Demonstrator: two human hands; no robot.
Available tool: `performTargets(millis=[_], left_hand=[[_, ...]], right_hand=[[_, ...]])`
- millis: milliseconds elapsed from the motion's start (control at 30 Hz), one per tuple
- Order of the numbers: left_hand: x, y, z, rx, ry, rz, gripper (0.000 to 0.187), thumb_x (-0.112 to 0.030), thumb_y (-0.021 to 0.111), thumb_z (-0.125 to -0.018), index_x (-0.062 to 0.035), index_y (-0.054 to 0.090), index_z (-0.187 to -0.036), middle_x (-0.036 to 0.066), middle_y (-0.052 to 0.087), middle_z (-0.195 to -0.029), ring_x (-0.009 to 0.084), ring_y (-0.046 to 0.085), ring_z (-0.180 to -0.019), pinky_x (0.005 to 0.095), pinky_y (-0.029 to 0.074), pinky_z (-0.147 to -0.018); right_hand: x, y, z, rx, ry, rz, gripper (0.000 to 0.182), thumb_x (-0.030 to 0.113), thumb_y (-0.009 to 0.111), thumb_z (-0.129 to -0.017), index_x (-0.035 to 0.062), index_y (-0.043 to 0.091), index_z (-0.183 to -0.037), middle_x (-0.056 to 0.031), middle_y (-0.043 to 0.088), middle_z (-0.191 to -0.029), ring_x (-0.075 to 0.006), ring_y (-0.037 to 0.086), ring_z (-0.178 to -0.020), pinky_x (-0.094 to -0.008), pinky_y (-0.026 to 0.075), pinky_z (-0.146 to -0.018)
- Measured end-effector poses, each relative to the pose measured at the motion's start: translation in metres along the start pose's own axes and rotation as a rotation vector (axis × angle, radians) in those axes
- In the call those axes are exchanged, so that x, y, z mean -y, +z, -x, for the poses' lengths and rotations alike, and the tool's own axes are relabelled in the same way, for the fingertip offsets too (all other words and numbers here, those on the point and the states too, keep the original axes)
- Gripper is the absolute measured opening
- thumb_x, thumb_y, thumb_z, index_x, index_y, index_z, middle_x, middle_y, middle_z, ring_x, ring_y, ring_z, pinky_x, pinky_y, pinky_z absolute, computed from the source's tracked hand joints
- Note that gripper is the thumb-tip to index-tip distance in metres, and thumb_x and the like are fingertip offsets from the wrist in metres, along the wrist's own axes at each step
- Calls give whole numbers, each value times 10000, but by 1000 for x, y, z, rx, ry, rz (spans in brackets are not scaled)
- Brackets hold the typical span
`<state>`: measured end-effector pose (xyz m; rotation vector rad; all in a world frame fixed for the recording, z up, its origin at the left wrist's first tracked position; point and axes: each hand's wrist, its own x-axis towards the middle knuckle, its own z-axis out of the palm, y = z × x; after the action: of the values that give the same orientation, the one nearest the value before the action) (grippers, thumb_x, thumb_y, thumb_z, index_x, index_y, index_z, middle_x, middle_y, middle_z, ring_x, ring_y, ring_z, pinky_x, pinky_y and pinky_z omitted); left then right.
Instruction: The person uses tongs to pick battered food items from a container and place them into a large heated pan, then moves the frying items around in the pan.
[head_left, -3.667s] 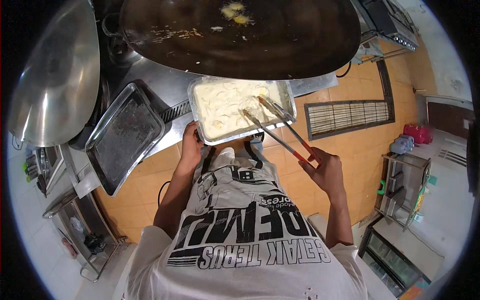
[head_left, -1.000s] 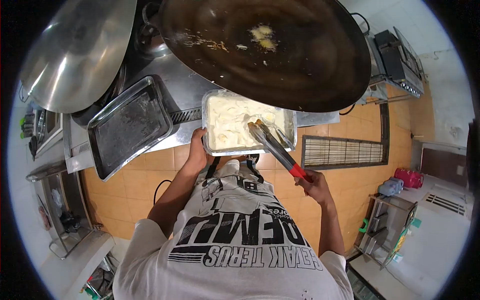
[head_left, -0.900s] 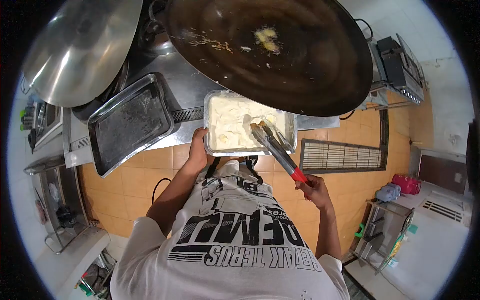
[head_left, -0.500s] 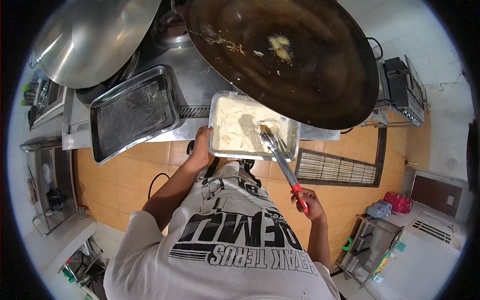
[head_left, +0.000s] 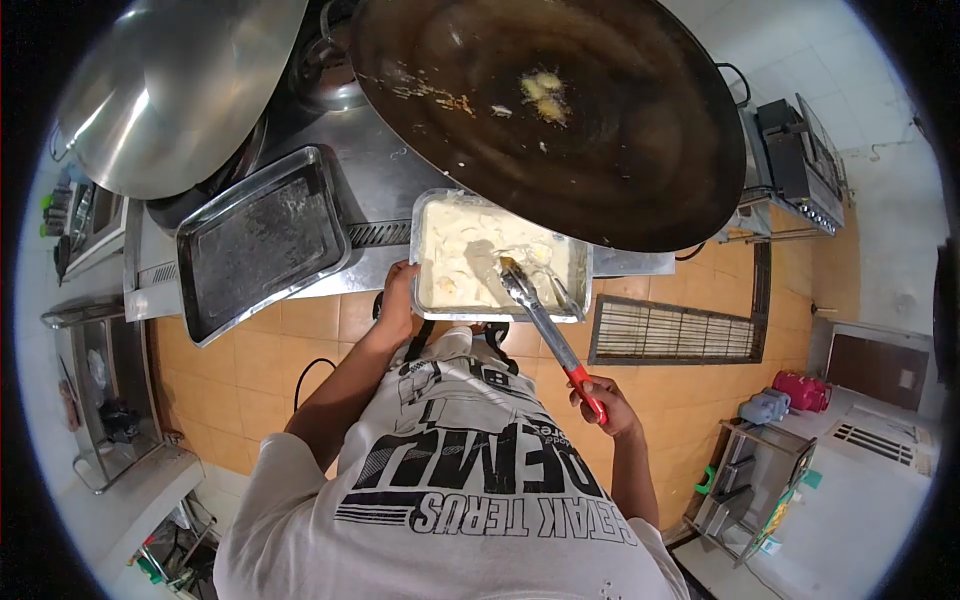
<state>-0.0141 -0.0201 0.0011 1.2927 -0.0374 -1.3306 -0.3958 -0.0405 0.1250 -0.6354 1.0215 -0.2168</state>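
A pair of metal tongs with red grips [head_left: 545, 325] is in my right hand [head_left: 608, 405], its fingers wrapped round the red end. The tongs' tips reach into thick, pale cream batter [head_left: 465, 238], beside a brownish piece whose kind I cannot make out. The batter lies in a rectangular metal tray [head_left: 500, 312] at the counter's front edge. At the tray's left side, my left hand [head_left: 397, 302] grips the rim; part of its fingers is hidden. A large dark wok [head_left: 640, 140] overhangs the tray's far right corner, with yellowish bits [head_left: 545, 95] in it.
Left of the batter tray, a dark, worn baking tray [head_left: 265, 240] juts past the steel counter's [head_left: 385, 170] edge. A big shiny metal bowl or lid [head_left: 180, 90] is at the upper left. A floor grate [head_left: 675, 332] lies to the right, and a metal rack [head_left: 755, 480] stands at lower right.
The tongs' tips have moved slightly left in the batter, and my right hand has shifted a little left with them. My left hand stays at the tray's rim. The whole view has shifted slightly.
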Motion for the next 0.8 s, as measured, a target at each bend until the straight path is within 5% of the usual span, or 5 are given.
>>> performTargets(millis=[300,800], left_hand=[[-4,6,4,-12,32,70,269,-175,519,-848,-12,472,-1057,88,551,-961,179,566,-886,306,464,-802],[10,-17,-12,142,-34,80,342,-203,481,-861,-13,448,-1143,108,542,-1105,238,544,-1035,370,441,-888]], right_hand=[[-1,2,-7,-63,-44,64,313,285,590,-878,-1,614,-1003,-53,616,-726,-50,446,-412,-183,339,-390],[4,33,-7,-432,-257,403,295,225,693,-812,8,655,-1008,-17,606,-680,-52,476,-489,-215,374,-402]])
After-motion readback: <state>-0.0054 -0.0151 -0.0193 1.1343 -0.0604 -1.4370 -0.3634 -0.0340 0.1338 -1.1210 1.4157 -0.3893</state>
